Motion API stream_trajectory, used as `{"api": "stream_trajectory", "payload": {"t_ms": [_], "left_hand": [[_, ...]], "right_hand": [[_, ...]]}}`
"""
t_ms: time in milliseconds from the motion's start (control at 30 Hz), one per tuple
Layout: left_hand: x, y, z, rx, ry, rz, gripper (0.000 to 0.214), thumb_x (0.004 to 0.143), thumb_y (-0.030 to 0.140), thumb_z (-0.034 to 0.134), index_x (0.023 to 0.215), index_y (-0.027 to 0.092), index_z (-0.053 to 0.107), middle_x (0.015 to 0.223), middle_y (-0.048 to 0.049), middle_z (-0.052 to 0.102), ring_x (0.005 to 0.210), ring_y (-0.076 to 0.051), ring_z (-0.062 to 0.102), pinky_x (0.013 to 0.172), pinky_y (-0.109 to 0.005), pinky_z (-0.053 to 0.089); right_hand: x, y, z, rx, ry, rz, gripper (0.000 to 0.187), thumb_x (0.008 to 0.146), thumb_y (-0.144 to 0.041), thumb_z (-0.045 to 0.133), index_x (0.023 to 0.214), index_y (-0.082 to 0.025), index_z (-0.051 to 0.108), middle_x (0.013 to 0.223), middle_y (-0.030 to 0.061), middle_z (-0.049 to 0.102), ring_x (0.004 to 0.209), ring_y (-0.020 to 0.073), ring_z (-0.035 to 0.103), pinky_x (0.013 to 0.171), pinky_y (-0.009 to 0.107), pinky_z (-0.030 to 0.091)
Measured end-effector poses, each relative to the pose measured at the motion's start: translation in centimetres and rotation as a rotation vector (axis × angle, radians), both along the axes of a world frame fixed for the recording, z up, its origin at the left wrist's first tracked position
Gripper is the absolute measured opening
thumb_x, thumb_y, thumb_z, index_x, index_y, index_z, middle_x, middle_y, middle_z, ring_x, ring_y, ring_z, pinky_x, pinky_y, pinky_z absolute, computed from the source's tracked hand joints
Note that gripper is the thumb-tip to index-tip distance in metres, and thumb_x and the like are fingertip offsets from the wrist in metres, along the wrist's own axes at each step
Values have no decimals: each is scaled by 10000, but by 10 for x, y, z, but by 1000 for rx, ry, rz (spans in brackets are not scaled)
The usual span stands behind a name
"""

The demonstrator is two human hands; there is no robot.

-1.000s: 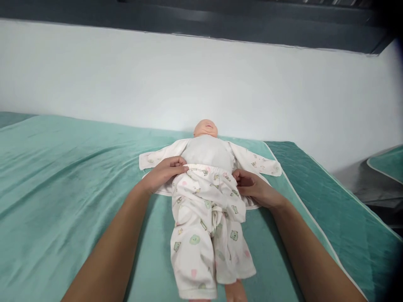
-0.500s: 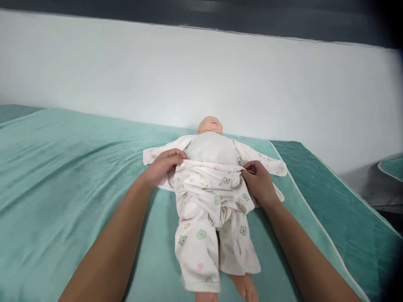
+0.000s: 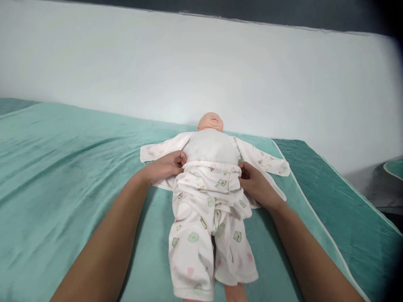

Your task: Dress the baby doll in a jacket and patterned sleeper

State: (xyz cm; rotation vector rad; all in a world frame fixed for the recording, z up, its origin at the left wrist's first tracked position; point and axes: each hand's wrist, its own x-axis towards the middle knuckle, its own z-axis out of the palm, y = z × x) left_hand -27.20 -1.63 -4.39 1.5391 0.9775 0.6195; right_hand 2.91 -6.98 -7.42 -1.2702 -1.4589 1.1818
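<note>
Straighter earlier, the waistband (image 3: pixel 211 164) of the trousers (image 3: pixel 192 247) now curves across the doll (image 3: pixel 210 144); right hand (image 3: pixel 256 182) pinches its side, left hand (image 3: pixel 166 165) curls alongside, grip unclear; straightening it likely calls for even tugging

Diffuse, fairly bright light washes the white wall (image 3: pixel 201 63), palest near the middle; soft shadows darken the green sheet (image 3: pixel 78 184) beside the forearms (image 3: pixel 107 235). Black vignetting clouds two and four o'clock; print on the trousers (image 3: pixel 192 256) looks slightly soft.
</note>
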Motion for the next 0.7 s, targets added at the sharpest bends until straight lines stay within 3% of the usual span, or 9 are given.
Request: {"api": "stream_trajectory", "payload": {"t_ms": [167, 333, 500, 700], "left_hand": [[11, -6, 2, 67, 55, 177, 308, 632, 201, 637, 932, 190, 572, 835, 7, 610, 737, -151, 553, 640, -253, 415], [13, -11, 5, 19, 15, 213, 319, 646, 261, 652, 953, 191, 604, 806, -3, 631, 727, -175, 580, 645, -273, 440], [16, -10, -2, -114, -87, 239, 400, 672, 262, 671, 1053, 202, 564, 843, -10, 625, 703, -151, 588, 604, -254, 438], [21, -15, -2, -199, -58, 293, 427, 705, 317, 688, 1096, 197, 569, 756, -6, 626, 658, -153, 601, 566, -249, 450]], "right_hand": [[-1, -2, 0, 21, -27, 7, 156, 764, -352, 687, 824, -216, 640, 790, -2, 665, 802, 203, 579, 697, 312, 454], [-6, -2, 3, 15, -38, 2, 151, 813, -323, 634, 898, -213, 693, 907, 19, 710, 889, 230, 614, 770, 336, 473], [-5, 6, -5, -70, 13, -122, 126, 773, -290, 663, 889, -244, 642, 864, 9, 704, 792, 215, 616, 659, 320, 469], [-2, 9, -13, -102, 204, -148, 299, 743, -251, 684, 1001, -290, 537, 869, 11, 692, 691, 205, 628, 569, 323, 472]]}}
